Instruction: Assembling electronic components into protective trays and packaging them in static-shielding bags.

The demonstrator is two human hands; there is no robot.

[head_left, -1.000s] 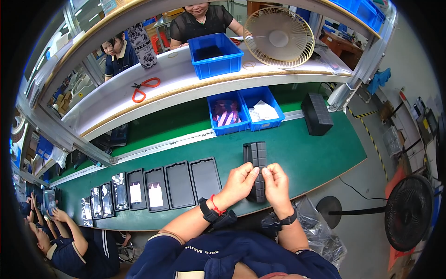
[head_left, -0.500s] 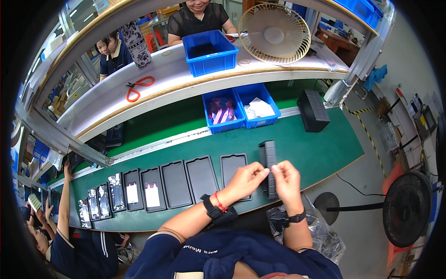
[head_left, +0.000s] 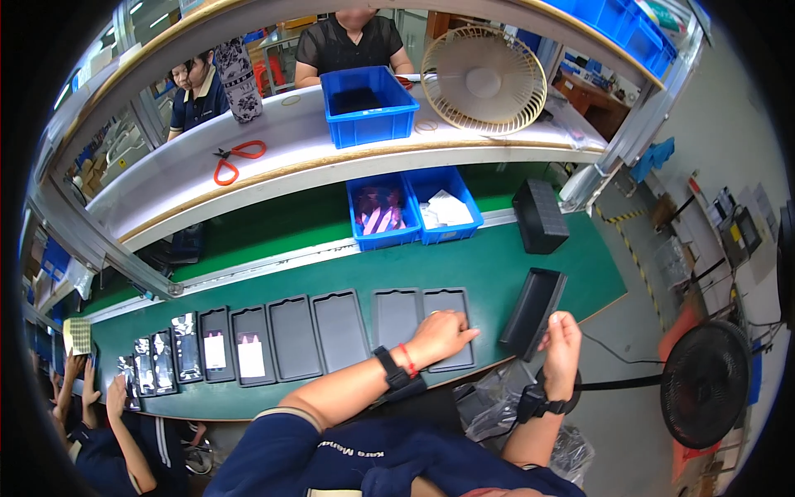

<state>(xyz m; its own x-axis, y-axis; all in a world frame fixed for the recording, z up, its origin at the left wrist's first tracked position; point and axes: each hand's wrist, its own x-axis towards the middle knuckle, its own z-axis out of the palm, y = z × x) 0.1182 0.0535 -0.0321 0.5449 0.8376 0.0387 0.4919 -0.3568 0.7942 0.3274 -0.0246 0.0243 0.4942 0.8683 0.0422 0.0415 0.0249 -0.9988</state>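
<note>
My left hand (head_left: pixel 441 339) reaches across a shallow black plastic tray (head_left: pixel 447 300) lying on the green table, its fingers bent at the tray's right rim. To the right, my right hand (head_left: pixel 562 341) pinches the near right edge of tilted black trays (head_left: pixel 530 315); they look nested, though how many is hidden. Left of my left hand lies another bare tray (head_left: pixel 396 315). Further left, two more bare trays (head_left: pixel 341 327) sit side by side, followed by a tray with a white and pink insert (head_left: pixel 250 352) and a similar one (head_left: pixel 214 348).
Several trays with shiny clear pouches (head_left: pixel 185 348) end the row. Blue bins (head_left: pixel 383 240) and a dark block of stacked trays (head_left: pixel 542 217) stand at the back. Red-handled snips (head_left: pixel 225 171) lie on the shelf. A black fan (head_left: pixel 705 373) stands right. Co-workers are left and across.
A tray now lies under my left hand, which has parted from my right. My right hand has moved right with the trays, now tilted to show the inside.
</note>
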